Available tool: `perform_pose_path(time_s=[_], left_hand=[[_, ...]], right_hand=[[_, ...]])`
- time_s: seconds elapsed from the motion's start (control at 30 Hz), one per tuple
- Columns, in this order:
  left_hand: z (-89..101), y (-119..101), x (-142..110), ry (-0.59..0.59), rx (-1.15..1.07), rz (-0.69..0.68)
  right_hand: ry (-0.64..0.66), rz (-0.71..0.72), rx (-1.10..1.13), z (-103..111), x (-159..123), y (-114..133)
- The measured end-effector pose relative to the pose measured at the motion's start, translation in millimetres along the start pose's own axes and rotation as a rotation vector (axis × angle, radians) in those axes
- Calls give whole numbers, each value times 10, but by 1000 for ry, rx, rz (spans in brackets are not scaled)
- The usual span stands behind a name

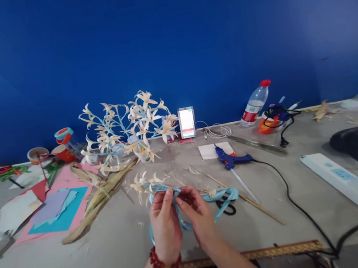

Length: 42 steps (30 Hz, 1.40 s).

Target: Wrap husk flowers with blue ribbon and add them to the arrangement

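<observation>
My left hand [165, 216] pinches the blue-wrapped stem of a small artificial flower spray [142, 186], whose cream petals point left. Close beside it, my right hand [197, 211] has its thumb and fingers closed on the light blue ribbon [222, 196] at the stem. That ribbon loops below my hands and trails to the right over the table. Black scissors [228, 207] lie partly under it. Behind my hands stand finished-looking branches of cream flowers [139, 122] on light blue stems, held up in small cups.
A blue glue gun [233, 157] rests on a white card [207, 152], its black cord running right. A thin stick [262, 209] lies right of my hands. Dried husks [101, 202] and coloured paper [76, 215] lie left. A power strip [339, 180] and bottle [256, 102] are at right.
</observation>
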<state>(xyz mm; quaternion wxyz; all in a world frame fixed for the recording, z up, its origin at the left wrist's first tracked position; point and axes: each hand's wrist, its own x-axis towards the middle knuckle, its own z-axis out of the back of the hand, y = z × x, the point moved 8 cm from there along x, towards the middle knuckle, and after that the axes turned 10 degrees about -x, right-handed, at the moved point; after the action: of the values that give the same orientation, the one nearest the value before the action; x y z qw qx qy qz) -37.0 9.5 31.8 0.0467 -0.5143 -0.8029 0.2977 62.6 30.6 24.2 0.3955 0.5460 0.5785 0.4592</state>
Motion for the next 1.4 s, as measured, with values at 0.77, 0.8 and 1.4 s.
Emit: perform_pose_path(time_s=[0.77, 0.8, 1.4], left_hand=[[192, 34, -11, -23, 240, 0], [187, 36, -13, -26, 248, 14], [155, -19, -75, -10, 190, -71]], right_hand=[[223, -453, 426, -212, -191, -155], [225, -441, 422, -212, -202, -161], [64, 681, -811, -15, -336, 482]])
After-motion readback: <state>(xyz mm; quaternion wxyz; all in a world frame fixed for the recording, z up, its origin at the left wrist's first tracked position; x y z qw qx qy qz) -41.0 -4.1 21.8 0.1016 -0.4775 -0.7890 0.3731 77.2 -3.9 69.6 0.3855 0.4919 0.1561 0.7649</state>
